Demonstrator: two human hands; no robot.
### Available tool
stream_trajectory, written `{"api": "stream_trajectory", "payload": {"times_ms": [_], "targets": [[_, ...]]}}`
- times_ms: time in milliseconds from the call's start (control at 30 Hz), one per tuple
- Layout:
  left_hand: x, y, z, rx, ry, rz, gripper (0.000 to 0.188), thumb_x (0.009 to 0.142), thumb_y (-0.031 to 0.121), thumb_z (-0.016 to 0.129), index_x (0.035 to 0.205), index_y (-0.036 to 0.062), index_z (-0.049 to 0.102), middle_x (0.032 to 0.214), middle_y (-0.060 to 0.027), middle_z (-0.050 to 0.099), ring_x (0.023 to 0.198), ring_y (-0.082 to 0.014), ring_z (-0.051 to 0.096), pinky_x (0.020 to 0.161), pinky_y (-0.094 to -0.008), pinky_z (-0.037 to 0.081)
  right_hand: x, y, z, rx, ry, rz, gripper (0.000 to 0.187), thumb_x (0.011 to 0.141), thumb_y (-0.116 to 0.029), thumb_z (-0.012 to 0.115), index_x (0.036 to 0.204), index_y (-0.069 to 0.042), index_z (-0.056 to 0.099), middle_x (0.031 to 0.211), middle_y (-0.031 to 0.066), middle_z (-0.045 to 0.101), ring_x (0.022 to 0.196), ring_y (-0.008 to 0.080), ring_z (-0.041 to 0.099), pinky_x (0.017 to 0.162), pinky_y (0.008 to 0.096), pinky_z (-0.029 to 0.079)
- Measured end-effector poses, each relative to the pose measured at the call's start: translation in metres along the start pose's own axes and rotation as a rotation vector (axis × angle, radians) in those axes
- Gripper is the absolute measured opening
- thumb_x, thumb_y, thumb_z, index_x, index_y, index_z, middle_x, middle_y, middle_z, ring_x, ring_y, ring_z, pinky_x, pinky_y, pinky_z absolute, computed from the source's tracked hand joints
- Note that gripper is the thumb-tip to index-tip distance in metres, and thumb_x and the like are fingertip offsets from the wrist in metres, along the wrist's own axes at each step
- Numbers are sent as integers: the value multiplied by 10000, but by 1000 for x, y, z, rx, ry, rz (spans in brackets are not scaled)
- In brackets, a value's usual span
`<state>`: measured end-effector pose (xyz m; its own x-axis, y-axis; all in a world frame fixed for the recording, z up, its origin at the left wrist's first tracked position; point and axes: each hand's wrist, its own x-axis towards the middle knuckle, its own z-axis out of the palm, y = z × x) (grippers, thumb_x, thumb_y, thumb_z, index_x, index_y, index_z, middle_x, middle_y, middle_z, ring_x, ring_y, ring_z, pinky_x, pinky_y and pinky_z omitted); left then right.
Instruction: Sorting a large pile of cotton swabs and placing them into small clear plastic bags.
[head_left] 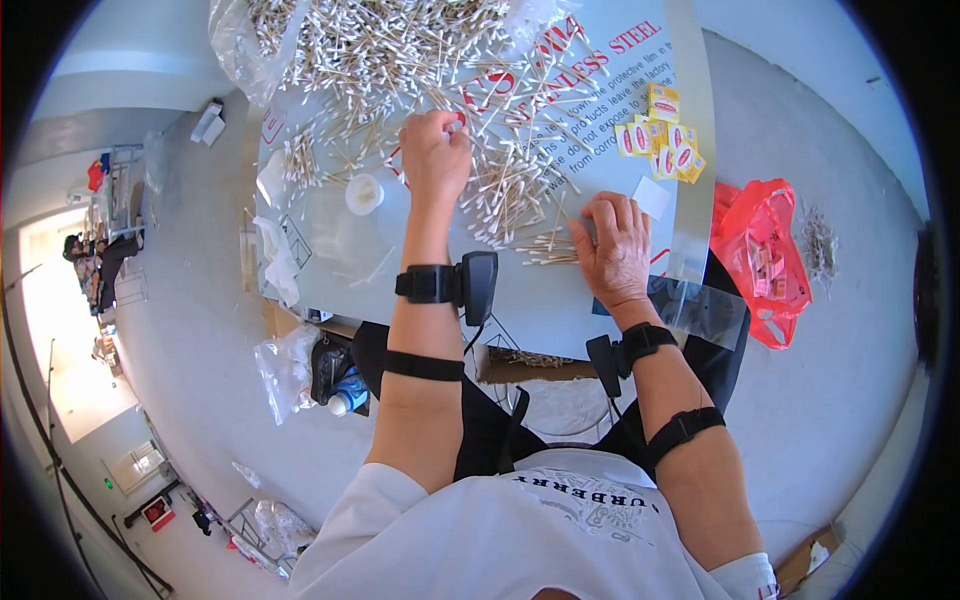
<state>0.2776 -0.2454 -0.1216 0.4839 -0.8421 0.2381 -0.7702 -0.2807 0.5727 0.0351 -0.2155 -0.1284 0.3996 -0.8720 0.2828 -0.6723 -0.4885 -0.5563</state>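
My left hand [436, 155] reaches over the swab-strewn metal sheet, its fingers bent together above loose cotton swabs [505, 190]. A small red spot shows at its fingertips; whatever they hold is hidden. Palm down near the front right of the sheet lies my right hand [615, 240], with its thumb apart from the fingers. Beside that thumb is a small row of cotton swabs [548, 248], and I cannot tell if the thumb touches them. A large heap of cotton swabs [390, 45] spreads over the far side of the sheet.
Yellow printed packets [660, 140] lie at the right, and a white card [652, 197] sits near my right hand. A round white tub [364, 194] stands left of my left forearm. A red plastic bag [765, 260] hangs off the right edge. Clear plastic [240, 45] borders the heap.
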Motion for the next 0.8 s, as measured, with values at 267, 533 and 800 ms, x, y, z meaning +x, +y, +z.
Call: {"api": "stream_trajectory", "payload": {"times_ms": [267, 533, 800], "targets": [[-24, 15, 11, -26, -239, -31, 143, 700, 1, 587, 773, 81, 680, 863, -132, 586, 902, -331, 536, 784, -435, 435, -1, 5, -1, -8, 0, -2, 195, 790, -200, 646, 894, -88, 525, 962, 69, 526, 903, 271, 502, 768, 388, 383], [32, 4, 10, 128, 69, -147, 315, 729, 240, 659, 956, 24, 635, 981, -182, 603, 981, -356, 536, 904, -414, 395, -1, 4, 0, -19, 1, 2, 186, 795, -200, 638, 890, -88, 523, 953, 70, 523, 900, 271, 500, 766, 390, 383], [60, -5, 12, 164, -42, -264, 378, 683, 312, 696, 740, -59, 651, 711, -169, 643, 666, -317, 598, 657, -428, 461, 0, 3, 0, -10, 4, -4, 183, 789, -190, 641, 888, -90, 524, 951, 67, 523, 894, 269, 500, 761, 390, 382]]}}
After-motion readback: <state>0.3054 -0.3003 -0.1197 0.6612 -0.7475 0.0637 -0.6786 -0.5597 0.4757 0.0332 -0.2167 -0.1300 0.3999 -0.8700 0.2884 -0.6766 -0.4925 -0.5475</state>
